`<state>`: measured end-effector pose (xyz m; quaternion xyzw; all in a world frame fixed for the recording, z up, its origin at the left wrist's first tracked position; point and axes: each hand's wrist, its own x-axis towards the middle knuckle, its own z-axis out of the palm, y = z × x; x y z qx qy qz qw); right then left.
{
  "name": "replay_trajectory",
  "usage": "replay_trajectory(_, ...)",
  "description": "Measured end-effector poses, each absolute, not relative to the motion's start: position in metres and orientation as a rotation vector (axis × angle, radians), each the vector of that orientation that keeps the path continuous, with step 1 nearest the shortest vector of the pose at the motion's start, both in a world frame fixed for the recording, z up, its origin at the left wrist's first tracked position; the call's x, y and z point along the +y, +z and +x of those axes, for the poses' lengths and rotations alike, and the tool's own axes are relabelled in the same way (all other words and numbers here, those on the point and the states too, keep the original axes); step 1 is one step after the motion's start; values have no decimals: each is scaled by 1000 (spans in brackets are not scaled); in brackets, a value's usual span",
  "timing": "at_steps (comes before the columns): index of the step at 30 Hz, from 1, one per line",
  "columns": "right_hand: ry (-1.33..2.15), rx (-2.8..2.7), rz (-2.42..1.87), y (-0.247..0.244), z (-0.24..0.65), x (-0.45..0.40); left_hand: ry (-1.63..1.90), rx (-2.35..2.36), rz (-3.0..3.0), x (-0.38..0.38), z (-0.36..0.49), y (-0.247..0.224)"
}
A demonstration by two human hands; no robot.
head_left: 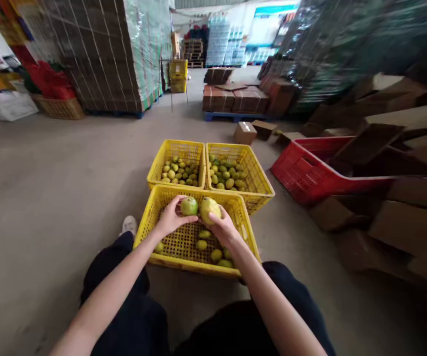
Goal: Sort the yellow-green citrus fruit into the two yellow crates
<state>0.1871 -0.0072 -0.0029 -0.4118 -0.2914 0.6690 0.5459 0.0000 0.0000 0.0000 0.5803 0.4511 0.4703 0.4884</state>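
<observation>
My left hand (171, 218) is closed around a round green fruit (189, 206), with fingers and thumb at its sides. Close beside it, my right hand (227, 228) grips a larger, pale yellow-green fruit (209, 207). Both are held above the near yellow plastic crate (194, 266), which stands between my legs. A few loose yellow-green fruits (201, 245) lie on its slotted floor, with more gathered in the near right corner (225, 263). My right forearm hides part of the inside.
Behind the near crate stand a left yellow crate (156, 165) and a right yellow crate (260, 173), both holding many fruits. To the right, a red crate (297, 180) sits among heaped cardboard boxes (409, 222). Wrapped pallet stacks (102, 54) and a blue pallet (232, 117) are farther off.
</observation>
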Motion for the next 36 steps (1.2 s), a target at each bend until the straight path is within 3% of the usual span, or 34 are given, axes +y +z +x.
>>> replay_trajectory(7, 1253, -987, -1065, 1, 192, -12, 1114, 1140, 1502, -4, 1, 3)
replay_trajectory(27, 1216, -1100, -990, 0, 192, -13, 1213, 1109, 1730, -3, -6, 3)
replay_trajectory(36, 1455, -863, -1131, -6, 189, -14, 982, 1001, 972, -2, 2, -4)
